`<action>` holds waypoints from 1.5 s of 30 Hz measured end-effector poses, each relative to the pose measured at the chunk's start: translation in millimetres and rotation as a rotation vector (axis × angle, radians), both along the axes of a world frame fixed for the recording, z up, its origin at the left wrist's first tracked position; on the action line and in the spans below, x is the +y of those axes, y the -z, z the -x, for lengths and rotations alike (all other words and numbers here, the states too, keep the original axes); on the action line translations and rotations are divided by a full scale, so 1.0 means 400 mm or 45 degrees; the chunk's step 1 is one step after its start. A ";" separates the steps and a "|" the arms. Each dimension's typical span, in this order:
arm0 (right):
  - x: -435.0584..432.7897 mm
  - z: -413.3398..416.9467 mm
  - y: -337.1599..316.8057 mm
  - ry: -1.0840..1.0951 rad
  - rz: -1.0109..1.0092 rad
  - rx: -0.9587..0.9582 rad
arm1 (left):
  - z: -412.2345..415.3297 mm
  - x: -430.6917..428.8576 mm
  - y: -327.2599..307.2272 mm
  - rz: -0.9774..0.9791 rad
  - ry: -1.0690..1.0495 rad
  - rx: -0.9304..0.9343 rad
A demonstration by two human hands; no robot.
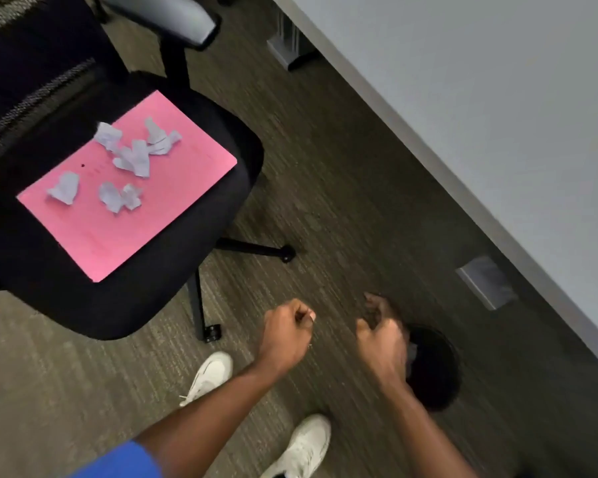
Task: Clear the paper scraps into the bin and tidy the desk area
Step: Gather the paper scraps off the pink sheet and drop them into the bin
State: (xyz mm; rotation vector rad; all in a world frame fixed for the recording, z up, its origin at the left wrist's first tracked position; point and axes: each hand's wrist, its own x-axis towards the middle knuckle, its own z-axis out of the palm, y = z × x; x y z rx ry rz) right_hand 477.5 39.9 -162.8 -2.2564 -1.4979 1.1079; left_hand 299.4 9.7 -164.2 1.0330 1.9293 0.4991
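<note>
Several crumpled white paper scraps [132,157] lie on a pink sheet [159,215] spread over the seat of a black office chair [125,305], upper left. A round black bin [435,370] stands on the carpet at lower right, with a pale scrap visible inside near its left rim. My right hand [382,334] hovers over the bin's left edge, fingers loosely curled and apart, blurred, nothing seen in it. My left hand [287,332] is beside it to the left, above the floor, curled into a fist; a small pale spot shows at the fingertips.
A white desk top [480,98] runs diagonally along the right. A desk foot [287,53] and a grey floor box [485,282] sit under its edge. The chair's base legs and casters [287,254] stick out over the carpet. My white shoes [304,446] are at the bottom.
</note>
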 end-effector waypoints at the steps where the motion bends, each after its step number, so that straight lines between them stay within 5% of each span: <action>1: 0.016 0.041 -0.024 -0.018 -0.030 0.016 | 0.054 0.001 -0.025 -0.021 -0.047 0.018; 11: 0.157 0.482 -0.184 -0.453 -0.345 0.138 | 0.614 0.050 -0.203 -0.387 -0.533 0.796; 16: 0.253 0.686 -0.219 -0.754 -0.370 0.026 | 0.781 0.123 -0.218 -0.020 -0.584 0.709; 25: 0.433 0.993 -0.226 -1.028 -0.381 -0.207 | 0.869 0.232 -0.161 0.093 -0.349 0.647; 45: 0.515 1.245 -0.131 -1.650 -0.453 -0.648 | 0.954 0.172 -0.083 -0.151 -0.244 0.696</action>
